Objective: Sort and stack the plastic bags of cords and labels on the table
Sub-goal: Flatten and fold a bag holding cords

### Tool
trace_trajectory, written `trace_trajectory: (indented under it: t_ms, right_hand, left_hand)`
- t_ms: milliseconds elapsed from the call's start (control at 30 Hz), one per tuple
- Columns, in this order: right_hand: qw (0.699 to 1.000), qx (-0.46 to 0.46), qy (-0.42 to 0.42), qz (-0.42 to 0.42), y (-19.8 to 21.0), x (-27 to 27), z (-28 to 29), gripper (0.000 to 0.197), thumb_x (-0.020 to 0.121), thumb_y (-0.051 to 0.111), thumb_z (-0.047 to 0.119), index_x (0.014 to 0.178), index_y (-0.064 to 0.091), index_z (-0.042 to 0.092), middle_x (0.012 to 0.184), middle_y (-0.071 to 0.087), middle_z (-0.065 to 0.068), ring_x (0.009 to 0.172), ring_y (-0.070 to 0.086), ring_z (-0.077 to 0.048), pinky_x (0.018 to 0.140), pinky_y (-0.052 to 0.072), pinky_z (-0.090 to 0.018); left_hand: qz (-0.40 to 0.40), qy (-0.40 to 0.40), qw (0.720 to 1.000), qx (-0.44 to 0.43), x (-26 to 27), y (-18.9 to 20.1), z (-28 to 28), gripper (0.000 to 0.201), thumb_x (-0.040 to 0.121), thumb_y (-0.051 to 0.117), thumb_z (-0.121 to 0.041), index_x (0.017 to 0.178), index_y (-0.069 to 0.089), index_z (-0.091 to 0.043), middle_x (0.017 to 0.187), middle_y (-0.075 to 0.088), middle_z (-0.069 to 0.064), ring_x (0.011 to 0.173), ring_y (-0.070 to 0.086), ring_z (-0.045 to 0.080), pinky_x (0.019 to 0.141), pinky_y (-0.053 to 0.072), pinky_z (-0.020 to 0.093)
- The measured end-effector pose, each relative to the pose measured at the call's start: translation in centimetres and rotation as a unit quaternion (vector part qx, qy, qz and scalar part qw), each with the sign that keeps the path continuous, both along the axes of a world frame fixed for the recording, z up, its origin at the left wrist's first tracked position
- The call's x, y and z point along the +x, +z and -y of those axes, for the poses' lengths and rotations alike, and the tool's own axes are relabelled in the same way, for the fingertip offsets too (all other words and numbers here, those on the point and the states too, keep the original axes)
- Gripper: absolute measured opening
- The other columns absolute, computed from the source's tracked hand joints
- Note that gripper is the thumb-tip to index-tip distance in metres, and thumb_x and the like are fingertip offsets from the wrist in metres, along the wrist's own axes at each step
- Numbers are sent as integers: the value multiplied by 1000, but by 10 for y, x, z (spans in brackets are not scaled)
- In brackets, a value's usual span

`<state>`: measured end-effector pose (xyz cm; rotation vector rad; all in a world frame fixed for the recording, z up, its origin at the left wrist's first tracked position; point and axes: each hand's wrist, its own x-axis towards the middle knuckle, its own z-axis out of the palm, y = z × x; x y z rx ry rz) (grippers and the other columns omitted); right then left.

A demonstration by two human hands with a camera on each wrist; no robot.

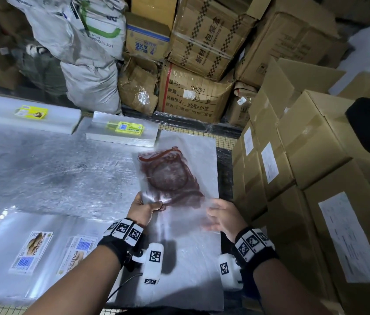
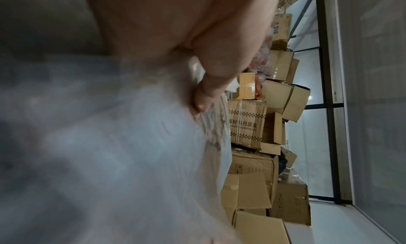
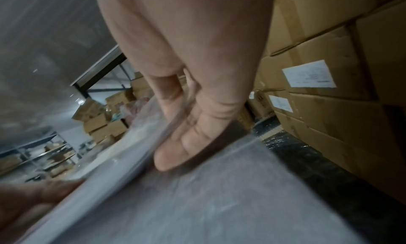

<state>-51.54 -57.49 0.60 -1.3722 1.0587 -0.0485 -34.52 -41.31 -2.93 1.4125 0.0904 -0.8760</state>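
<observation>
Plastic bag of dark red cord (image 1: 171, 176) hangs between my two hands above the right end of the table (image 1: 49, 164), its far end tipped away from me and blurred. My left hand (image 1: 144, 209) pinches the near left corner, thumb curled over the film. My right hand (image 1: 221, 215) takes the near right edge, with the film passing between thumb and fingers.

I judge this the carrying step: one bag lifted and not yet laid on any pile. Two far stacks of clear bags carry yellow labels, the left stack (image 1: 27, 118) and the nearer middle stack (image 1: 122, 131); printed label bags (image 1: 30, 251) lie at the near left. None shows cord, so the next move calls for choosing a spot for cord bags, then lowering this one flat with its edges square.

From the head view I get the whole layout and the coil inside. My left wrist view shows only my thumb (image 2: 208, 95) pressed into creased film. My right wrist view shows my fingers (image 3: 189, 140) lying straight beneath the film edge, hidden from above, and the cardboard boxes (image 3: 329, 108) just beside the table.
</observation>
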Motion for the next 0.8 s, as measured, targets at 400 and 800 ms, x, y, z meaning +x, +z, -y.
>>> trace_trajectory:
  t_ms: [400, 800]
  right_hand:
    - [999, 0, -17, -39, 4, 30, 12, 18, 99, 58, 29, 92, 58, 13, 71, 47, -2, 57, 45, -15, 51, 36, -24]
    - [997, 47, -32, -56, 26, 47, 6, 25, 96, 63, 33, 93, 64, 9, 58, 60, 2, 46, 57, -11, 37, 40, -20]
  left_hand:
    - [-70, -44, 995, -47, 7, 2, -4, 36, 83, 50, 24, 71, 52, -9, 53, 63, 9, 39, 58, 15, 39, 42, 20]
    - [-150, -60, 980, -115, -4, 6, -19, 39, 73, 64, 13, 106, 55, -5, 77, 66, 14, 61, 66, 20, 62, 55, 28]
